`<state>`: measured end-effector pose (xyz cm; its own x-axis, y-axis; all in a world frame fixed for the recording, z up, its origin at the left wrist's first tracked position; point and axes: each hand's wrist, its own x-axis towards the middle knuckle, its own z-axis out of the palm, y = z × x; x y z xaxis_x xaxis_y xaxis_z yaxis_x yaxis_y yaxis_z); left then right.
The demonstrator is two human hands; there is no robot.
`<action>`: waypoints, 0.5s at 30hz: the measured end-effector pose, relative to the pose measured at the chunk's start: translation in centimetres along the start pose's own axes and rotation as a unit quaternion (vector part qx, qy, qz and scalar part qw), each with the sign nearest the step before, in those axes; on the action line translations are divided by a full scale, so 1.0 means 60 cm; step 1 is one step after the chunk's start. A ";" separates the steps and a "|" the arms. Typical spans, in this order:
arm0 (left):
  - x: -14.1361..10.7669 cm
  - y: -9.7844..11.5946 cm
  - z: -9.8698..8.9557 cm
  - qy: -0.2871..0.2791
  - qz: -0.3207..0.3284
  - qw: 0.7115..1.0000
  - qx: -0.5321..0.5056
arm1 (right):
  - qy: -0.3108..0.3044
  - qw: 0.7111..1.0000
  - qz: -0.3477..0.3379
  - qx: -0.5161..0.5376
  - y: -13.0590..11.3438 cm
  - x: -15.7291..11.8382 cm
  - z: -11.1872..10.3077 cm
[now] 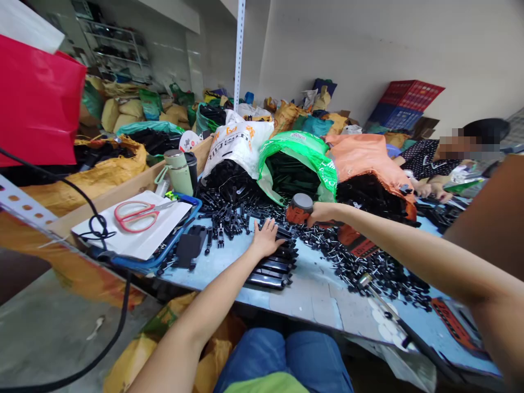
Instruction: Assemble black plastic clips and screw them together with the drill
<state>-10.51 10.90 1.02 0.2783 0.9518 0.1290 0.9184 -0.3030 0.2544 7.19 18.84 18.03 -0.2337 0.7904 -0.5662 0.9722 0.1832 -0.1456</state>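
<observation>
The left hand (265, 239), fingers spread, lies on black strips (268, 273) across the desk (309, 275), apparently steadying their row; at its two o'clock, the right hand (322, 212) grips a power tool (296, 214), apparently for control.

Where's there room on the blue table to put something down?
Between the black strips and the screw pile, towards the front edge. A smaller patch lies between the strips and flat black piece. It's crowded by the green bag.
</observation>
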 end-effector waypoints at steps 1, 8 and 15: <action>0.017 -0.008 0.002 -0.007 0.002 1.000 0.001 | -0.001 1.000 0.010 -0.007 0.008 0.013 -0.005; 0.051 -0.031 0.042 -0.035 0.009 0.999 0.008 | -0.025 0.998 0.030 -0.041 0.036 0.071 -0.001; 0.052 -0.026 0.039 -0.052 -0.004 0.999 0.009 | -0.020 0.998 0.006 -0.063 0.046 0.038 0.022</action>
<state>-10.40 14.43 -1.22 0.2974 0.9544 0.0271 0.9257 -0.2952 0.2367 9.32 20.40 15.25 -0.2200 0.7693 -0.5999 0.9681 0.2477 -0.0375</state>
